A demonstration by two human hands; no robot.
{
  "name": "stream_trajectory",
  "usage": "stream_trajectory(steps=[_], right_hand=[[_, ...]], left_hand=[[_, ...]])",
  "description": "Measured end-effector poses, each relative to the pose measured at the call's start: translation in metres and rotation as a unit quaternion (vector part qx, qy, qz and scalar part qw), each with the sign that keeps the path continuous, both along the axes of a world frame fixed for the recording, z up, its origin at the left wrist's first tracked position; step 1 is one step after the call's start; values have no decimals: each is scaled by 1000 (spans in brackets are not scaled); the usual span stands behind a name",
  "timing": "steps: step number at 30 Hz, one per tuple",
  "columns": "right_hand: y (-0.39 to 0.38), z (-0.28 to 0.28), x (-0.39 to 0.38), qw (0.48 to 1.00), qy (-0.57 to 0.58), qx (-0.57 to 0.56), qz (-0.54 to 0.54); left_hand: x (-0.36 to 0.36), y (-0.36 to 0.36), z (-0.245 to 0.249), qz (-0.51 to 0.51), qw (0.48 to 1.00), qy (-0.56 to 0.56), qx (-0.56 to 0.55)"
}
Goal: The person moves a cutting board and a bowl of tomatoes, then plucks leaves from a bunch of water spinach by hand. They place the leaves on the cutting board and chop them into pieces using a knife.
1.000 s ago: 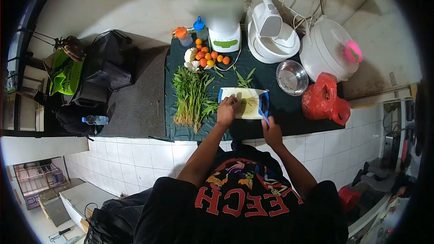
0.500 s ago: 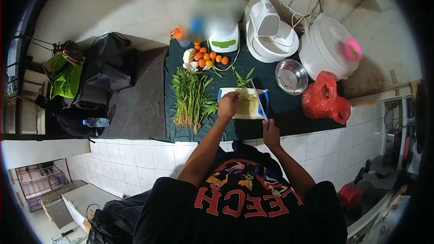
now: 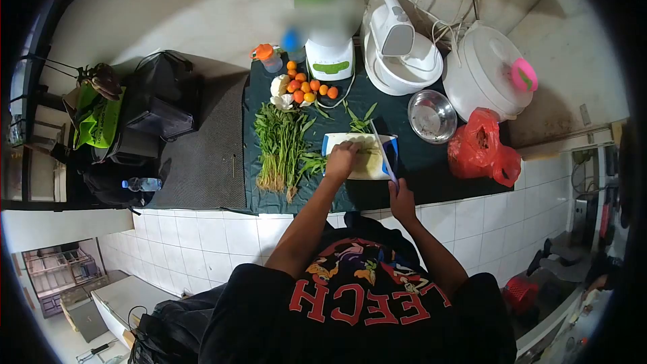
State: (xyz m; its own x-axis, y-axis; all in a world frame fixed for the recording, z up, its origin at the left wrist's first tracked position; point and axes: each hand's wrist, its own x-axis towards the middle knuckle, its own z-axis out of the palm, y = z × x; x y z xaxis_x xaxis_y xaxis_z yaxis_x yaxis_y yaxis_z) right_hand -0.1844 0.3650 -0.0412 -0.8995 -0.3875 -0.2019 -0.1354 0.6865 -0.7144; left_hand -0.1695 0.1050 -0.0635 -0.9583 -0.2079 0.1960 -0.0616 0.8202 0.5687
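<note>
Bending over the cutting board (image 3: 367,170), the left hand (image 3: 342,158) has its fingers curled over some green stems (image 3: 368,149); I cannot tell whether they grip these or only press them. The right hand (image 3: 402,200) is closed around the handle of a knife (image 3: 385,152), and the blade points away from it, across the blue right end of the board.

A dark green cloth (image 3: 421,172) covers the bench under both hands. To the left of the left hand lies a large bunch of greens (image 3: 278,141), with roots towards the person; farther left is a dark grey mat (image 3: 209,168). Beyond the left hand are round orange fruits (image 3: 297,96) and a white-and-green appliance (image 3: 330,61).

Beyond and to the right of the right hand stand a metal bowl (image 3: 433,116), a red plastic bag (image 3: 475,152) and a white lidded tub (image 3: 488,74). A plain pale wall (image 3: 202,7) rises behind the bench, and white tiles (image 3: 209,232) show on its near side, left of the arms.
</note>
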Motion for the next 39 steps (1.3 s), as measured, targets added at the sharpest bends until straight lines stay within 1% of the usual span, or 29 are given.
stream_trajectory(steps=[4, 6, 7, 9, 10, 12, 14, 16, 18, 19, 21, 22, 24, 25, 27, 32, 34, 38, 39], right_hand=[[-2, -4, 3, 1000, -2, 1, -4], [-2, -3, 1, 1000, -2, 6, -2], [-3, -3, 1, 1000, -2, 11, 1], [-4, -3, -1, 1000, -7, 17, 4], [-4, -4, -1, 1000, -10, 24, 8], [-6, -6, 2, 1000, -15, 12, 0], [-7, -7, 5, 1000, -20, 0, -8], [-9, -5, 7, 1000, -12, 20, 2], [-8, -3, 5, 1000, -21, 4, 5], [-7, -3, 4, 999, -30, -13, 5], [-4, -6, -1, 1000, -21, -10, 11], [-2, -9, -3, 1000, -14, -9, 16], [3, -11, -6, 1000, -8, -11, 4], [3, -9, -7, 1000, -3, -15, -8], [7, -2, -10, 1000, -1, -20, -15], [5, 11, -10, 999, 27, -29, -14], [3, 8, -8, 999, 41, -14, 17], [-4, 9, -5, 999, 34, 8, 20], [-6, 9, -6, 1000, 28, 9, 6]], left_hand=[[1, 4, 11, 18, 999, 21, 25], [1, 3, 14, 84, 984, -44, 149], [2, 2, 13, 84, 984, -45, 148], [3, -2, 10, 101, 967, -58, 226], [4, -3, 8, 102, 967, -58, 226], [3, -1, 4, 148, 948, -31, 281], [0, 2, 0, 145, 948, -24, 281], [-2, 6, 2, 143, 949, -18, 281], [-3, 10, 6, 123, 965, -23, 231], [-4, 11, 9, 123, 965, -22, 232], [-6, 12, 11, 80, 983, -13, 163], [-6, 12, 11, 80, 983, -12, 164], [-6, 11, 12, 48, 996, 2, 80], [-5, 9, 14, 47, 996, 3, 80], [-5, 5, 15, -4, 998, -33, 45], [-4, 2, 3, -4, 999, -13, 50], [-5, 1, 3, -3, 999, -12, 52], [-9, 1, -6, 11, 997, 0, 72], [-10, -1, -4, 14, 997, 5, 79]])
